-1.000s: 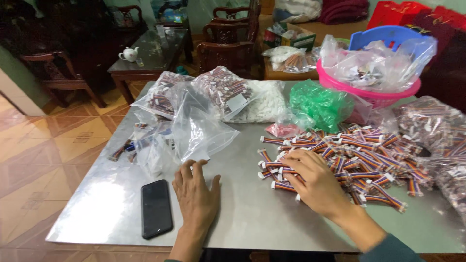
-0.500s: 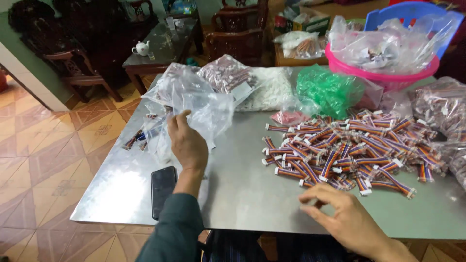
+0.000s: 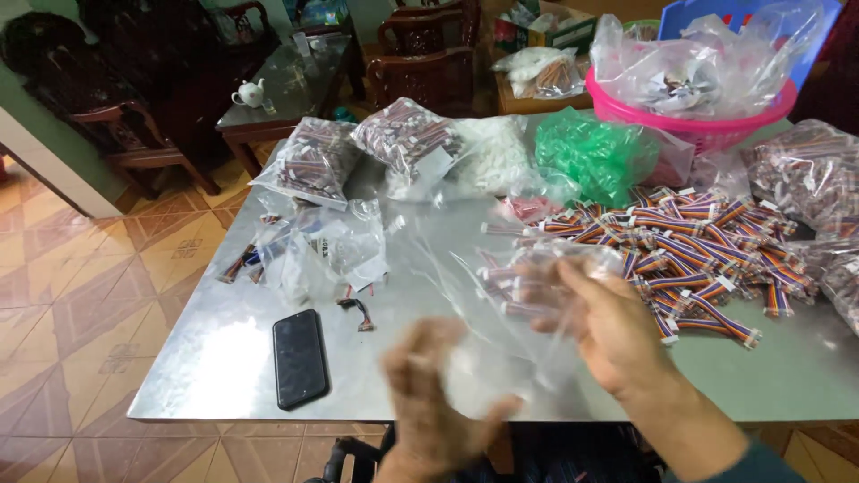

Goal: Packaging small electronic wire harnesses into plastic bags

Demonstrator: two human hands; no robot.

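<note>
Now both hands, left hand (image 3: 438,394) and right hand (image 3: 608,322), hold a clear bag (image 3: 510,304) between them.

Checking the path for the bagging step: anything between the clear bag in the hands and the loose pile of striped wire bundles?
Nothing visible. The right hand and the blurred left hand hold the clear bag above bare table, right beside the pile of wire bundles. The phone lies off on the far side.

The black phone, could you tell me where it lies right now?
The black phone lies flat near the metal table's front left edge, left of the blurred left hand.
</note>
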